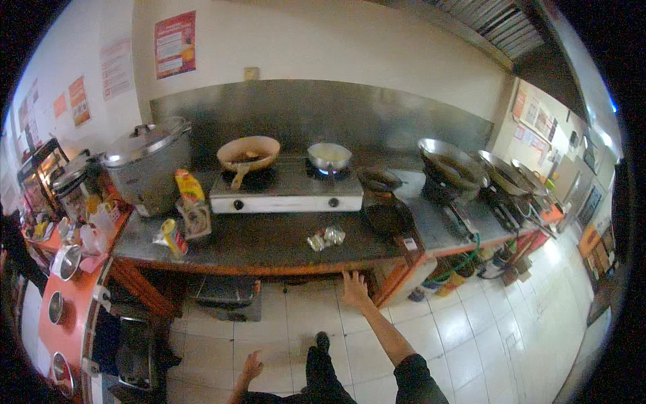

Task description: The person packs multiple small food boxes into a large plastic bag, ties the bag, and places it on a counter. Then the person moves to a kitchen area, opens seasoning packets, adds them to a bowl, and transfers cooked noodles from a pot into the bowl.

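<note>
My right hand [355,288] reaches forward with its fingers spread, just at the front edge of the dark metal counter [282,241], and holds nothing. Lower down, my left hand [253,365] hangs over the tiled floor, fingers loosely apart, with nothing visible in it. Nearest to my right hand on the counter lies a crumpled silvery packet [326,238]. Behind it is a two-burner gas stove [286,202]. On its left burner rests a beige frying pan [247,153] with some brown food; a small silver pan [330,155] sits over a blue flame at right.
At left stand a large lidded pot [151,165], a yellow can [174,238] and a yellow packet [189,186]. Dark pans [390,215] lie right of the stove, and big woks [453,163] stand on burners farther right. Metal bowls [56,307] line the orange side table [74,330].
</note>
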{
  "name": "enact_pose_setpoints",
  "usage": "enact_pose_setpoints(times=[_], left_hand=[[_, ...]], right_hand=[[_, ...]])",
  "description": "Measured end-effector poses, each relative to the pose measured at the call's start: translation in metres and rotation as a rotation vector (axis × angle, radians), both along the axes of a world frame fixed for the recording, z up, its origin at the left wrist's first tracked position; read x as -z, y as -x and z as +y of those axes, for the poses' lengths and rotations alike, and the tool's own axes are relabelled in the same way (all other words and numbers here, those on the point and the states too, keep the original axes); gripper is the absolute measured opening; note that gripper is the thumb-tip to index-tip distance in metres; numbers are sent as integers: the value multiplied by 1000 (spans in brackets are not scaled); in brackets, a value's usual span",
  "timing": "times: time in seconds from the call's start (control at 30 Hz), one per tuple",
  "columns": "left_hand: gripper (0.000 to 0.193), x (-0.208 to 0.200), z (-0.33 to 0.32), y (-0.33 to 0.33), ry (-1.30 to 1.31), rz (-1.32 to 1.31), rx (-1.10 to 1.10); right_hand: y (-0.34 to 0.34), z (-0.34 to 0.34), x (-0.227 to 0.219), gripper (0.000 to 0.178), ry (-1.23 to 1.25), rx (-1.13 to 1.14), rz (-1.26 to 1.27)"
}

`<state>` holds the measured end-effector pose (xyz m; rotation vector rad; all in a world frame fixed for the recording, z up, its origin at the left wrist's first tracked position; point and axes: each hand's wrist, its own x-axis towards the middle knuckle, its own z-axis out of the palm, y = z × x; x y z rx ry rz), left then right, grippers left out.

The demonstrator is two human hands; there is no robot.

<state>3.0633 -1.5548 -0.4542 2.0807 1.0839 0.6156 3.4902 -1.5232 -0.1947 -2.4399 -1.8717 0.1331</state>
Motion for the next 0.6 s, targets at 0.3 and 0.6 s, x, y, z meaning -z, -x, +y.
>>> enact_pose_setpoints(times=[0.3, 0.6], left_hand=[[46, 0, 28, -65, 787, 183, -426], [44, -28, 54, -154, 904, 31, -587]], right_hand=[[-140, 260, -14, 28, -247, 37, -204], [-174, 316, 11, 31, -30, -190, 154]])
